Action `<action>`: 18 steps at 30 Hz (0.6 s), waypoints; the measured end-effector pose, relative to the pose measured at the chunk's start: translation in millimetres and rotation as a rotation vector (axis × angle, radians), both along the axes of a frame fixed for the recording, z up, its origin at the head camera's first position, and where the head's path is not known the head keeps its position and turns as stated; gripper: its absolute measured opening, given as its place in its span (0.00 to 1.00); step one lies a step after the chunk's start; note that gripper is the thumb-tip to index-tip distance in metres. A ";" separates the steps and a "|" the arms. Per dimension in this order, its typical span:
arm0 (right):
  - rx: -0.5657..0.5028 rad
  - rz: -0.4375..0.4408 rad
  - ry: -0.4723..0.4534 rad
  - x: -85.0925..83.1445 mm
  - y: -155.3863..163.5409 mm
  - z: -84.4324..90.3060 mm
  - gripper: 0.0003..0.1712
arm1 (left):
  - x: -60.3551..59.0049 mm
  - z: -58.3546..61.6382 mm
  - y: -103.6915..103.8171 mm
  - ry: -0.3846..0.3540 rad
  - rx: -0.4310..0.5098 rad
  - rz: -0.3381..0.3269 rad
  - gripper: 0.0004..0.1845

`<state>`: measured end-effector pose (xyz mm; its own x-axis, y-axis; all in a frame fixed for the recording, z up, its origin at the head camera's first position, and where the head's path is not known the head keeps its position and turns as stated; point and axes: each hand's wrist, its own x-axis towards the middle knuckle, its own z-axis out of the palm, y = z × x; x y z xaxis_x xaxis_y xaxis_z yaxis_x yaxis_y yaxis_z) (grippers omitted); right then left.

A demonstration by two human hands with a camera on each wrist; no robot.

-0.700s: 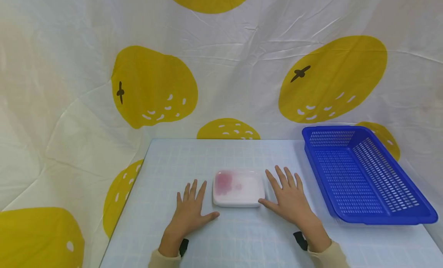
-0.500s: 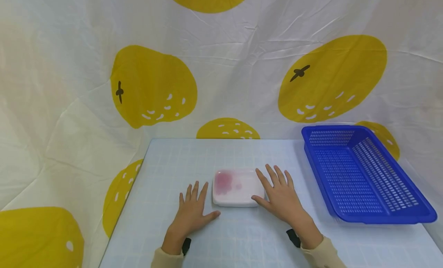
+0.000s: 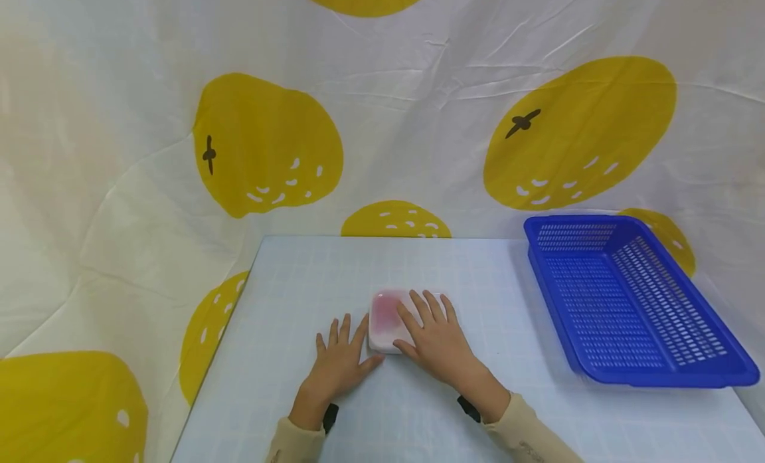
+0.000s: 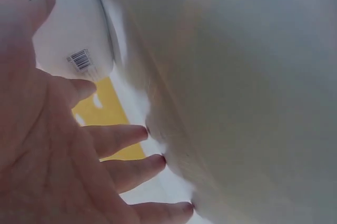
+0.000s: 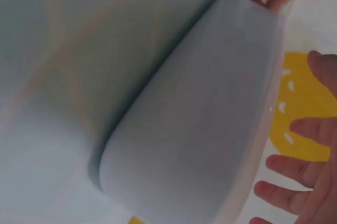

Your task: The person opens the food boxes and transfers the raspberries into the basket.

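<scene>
A small white rectangular container (image 3: pixel 382 323) with a pink patch on its top lies flat in the middle of the table. My left hand (image 3: pixel 337 367) is at its left end, fingers spread and straight, index fingertip and thumb right at the edge. Over the right part of the top reaches my right hand (image 3: pixel 439 347), its fingers extended and hiding that part. In the left wrist view, the container's white side (image 4: pixel 68 29) carries a barcode (image 4: pixel 81 59). The right wrist view shows the straight fingers (image 5: pixel 310 171) of my right hand beside the container's rim (image 5: pixel 263 113).
A blue perforated plastic basket (image 3: pixel 669 378) stands at the right of the table. The tabletop (image 3: pixel 311 270) has a pale checked cover. Behind it hangs a white cloth (image 3: pixel 412 137) with large yellow fruit prints.
My right hand has moved left from beside the container to over its top. The left hand has shifted slightly right, up to the container's left end. The container stays in place.
</scene>
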<state>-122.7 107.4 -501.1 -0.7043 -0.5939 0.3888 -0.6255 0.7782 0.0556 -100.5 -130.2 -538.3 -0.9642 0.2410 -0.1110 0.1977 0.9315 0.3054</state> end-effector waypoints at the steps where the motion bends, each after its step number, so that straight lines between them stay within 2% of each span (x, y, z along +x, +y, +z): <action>1: -0.001 0.005 0.005 0.7 -4.1 -0.7 0.39 | -0.2 -0.3 0.1 -0.001 -0.003 0.003 0.45; 11: 0.010 0.013 -0.003 3.4 -32.0 -8.6 0.33 | -0.7 -0.5 0.2 -0.015 0.002 0.021 0.42; 18: 0.009 0.003 0.024 2.8 -45.7 -18.0 0.33 | 1.1 2.3 1.7 0.034 0.003 0.005 0.40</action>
